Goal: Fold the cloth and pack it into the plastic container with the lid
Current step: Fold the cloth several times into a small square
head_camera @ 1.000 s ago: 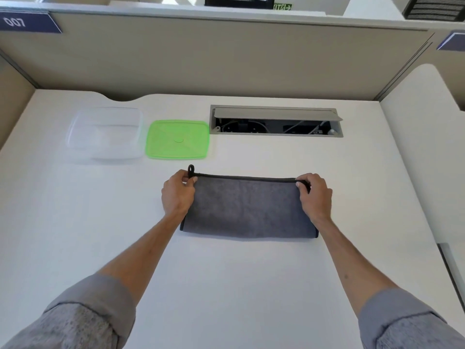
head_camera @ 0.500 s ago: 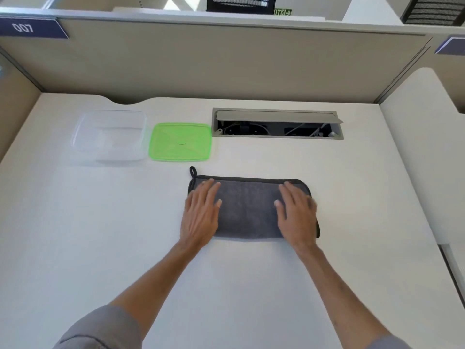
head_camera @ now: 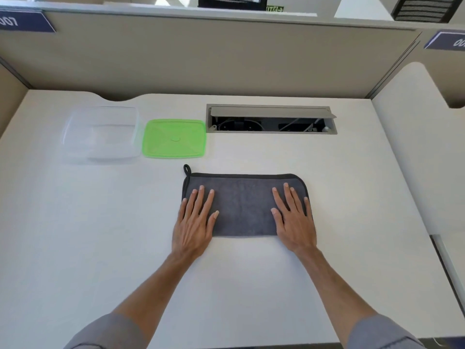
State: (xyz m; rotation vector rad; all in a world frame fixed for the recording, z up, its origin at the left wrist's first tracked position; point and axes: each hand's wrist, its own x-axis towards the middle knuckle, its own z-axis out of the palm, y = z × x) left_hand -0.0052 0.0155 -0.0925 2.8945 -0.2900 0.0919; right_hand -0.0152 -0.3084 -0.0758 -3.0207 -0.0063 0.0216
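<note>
A dark grey cloth [head_camera: 243, 205] with black trim and a small loop at its far left corner lies folded into a long strip on the white desk [head_camera: 75, 235]. My left hand [head_camera: 195, 220] rests flat on the cloth's left end, fingers spread. My right hand [head_camera: 294, 217] lies flat on its right end, fingers spread too. Neither hand grips anything. The clear plastic container [head_camera: 100, 134] stands open at the far left, with its green lid [head_camera: 174, 138] lying flat beside it on the right.
An open cable tray [head_camera: 270, 119] with a raised grey flap is sunk into the desk behind the cloth. Beige partition walls [head_camera: 201, 54] close the desk at the back and left. A second white desk [head_camera: 422, 152] adjoins on the right.
My hands let go of the cloth's far edge after folding it over, then flattened onto it. They have since slid a little apart toward the two ends.
</note>
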